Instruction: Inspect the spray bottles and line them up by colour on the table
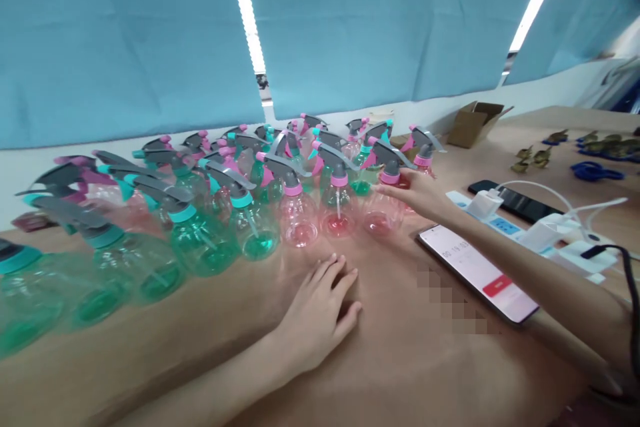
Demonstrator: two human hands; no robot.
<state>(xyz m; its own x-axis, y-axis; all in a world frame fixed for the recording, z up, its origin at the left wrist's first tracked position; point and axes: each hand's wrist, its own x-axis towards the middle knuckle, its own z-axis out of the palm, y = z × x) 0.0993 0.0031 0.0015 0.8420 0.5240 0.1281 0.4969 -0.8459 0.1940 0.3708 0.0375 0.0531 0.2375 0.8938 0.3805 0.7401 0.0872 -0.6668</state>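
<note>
My left hand (pixel 320 313) rests on the table with its fingers slightly bent and apart, holding nothing. In front of it stands a pink spray bottle (pixel 300 220) with a grey and pink trigger head. My right hand (pixel 420 195) reaches to another pink spray bottle (pixel 381 219) at the right end of the front row. Its thumb and fingers are closed about that bottle's neck, just under the pink collar; the fingertips are partly hidden. Green spray bottles (pixel 203 240) with turquoise collars fill the left of the row, all upright.
A lit phone (pixel 475 270) lies below my right forearm, beside a power strip (pixel 507 225) with white chargers and a dark phone (pixel 525 203). A cardboard box (pixel 470 127), blue-handled scissors (pixel 597 171) and small brownish-green objects (pixel 540 157) are farther back. Blue curtain (pixel 350 27) hangs behind.
</note>
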